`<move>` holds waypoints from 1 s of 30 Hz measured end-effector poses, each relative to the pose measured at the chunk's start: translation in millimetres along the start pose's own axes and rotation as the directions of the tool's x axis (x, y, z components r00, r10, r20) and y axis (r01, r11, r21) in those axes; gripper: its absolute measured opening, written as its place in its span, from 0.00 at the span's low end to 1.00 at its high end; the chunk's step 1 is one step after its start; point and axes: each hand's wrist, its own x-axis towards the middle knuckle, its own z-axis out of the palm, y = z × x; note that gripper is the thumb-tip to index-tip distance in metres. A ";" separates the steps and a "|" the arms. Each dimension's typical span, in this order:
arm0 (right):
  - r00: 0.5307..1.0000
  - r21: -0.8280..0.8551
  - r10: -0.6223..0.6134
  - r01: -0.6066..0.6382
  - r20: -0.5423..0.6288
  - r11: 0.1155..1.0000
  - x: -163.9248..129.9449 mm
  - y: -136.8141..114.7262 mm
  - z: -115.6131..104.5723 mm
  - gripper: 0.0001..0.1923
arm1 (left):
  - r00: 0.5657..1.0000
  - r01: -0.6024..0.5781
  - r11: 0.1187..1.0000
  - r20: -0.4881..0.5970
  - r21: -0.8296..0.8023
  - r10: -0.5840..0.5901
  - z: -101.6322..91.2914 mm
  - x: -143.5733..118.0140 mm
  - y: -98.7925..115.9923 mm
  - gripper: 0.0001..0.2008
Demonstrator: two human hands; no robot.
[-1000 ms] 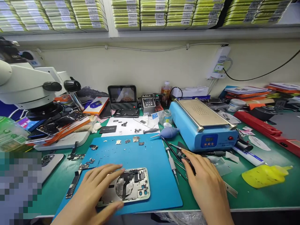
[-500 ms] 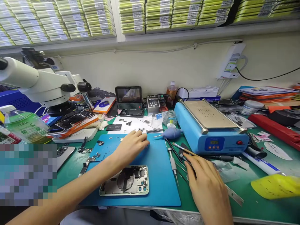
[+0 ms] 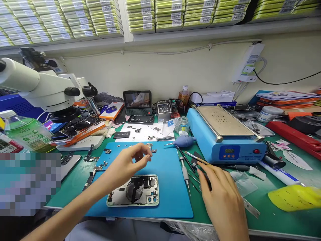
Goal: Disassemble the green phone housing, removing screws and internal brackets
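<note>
The left hand (image 3: 127, 164) hovers above the blue mat (image 3: 165, 187) at centre frame, thumb and forefinger pinched narrow; whether a small part sits between them cannot be told. Directly below it, lower centre, lies the opened phone housing (image 3: 134, 194), flat on the mat and clear of the hand. A scatter of small metal parts (image 3: 151, 149) lies at the mat's upper edge, just beyond the fingertips.

The right hand (image 3: 223, 201) rests palm down at lower right of centre, on the green bench (image 3: 263, 214) beside the mat's right edge. Its fingers are loosely spread over a cluster of tools; a dark tweezer (image 3: 204, 174) runs under the forefinger, but a firm grip cannot be confirmed. A screwdriver (image 3: 185, 174) lies just left of that hand, on the mat's right margin.

Surroundings: a blue heating plate unit (image 3: 225, 137) stands right of centre, close behind the tools. A blue air blower (image 3: 184, 141) lies at its left. A microscope (image 3: 42, 87) overhangs the upper left. A yellow plastic piece (image 3: 293, 197) sits at the lower right. A small screen (image 3: 137, 102) stands at the rear centre. A green bottle (image 3: 25, 132) stands at the left edge.
</note>
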 end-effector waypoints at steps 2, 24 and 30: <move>1.000 0.008 0.007 -0.007 -0.017 1.000 0.7 -1.3 -1.9 0.15 | 0.997 0.078 0.985 0.023 -0.155 -0.075 -0.4 -20.0 -1.7 0.12; 0.981 -0.156 -0.139 0.159 0.134 0.975 -11.8 8.4 -28.7 0.26 | 0.954 0.247 0.515 0.113 -0.821 -0.278 23.3 -50.2 -6.1 0.16; 0.998 -0.128 0.061 -0.057 0.026 0.990 -5.8 -1.5 -33.1 0.24 | 0.903 0.368 0.283 0.269 -0.886 -0.334 19.2 -44.3 -11.9 0.16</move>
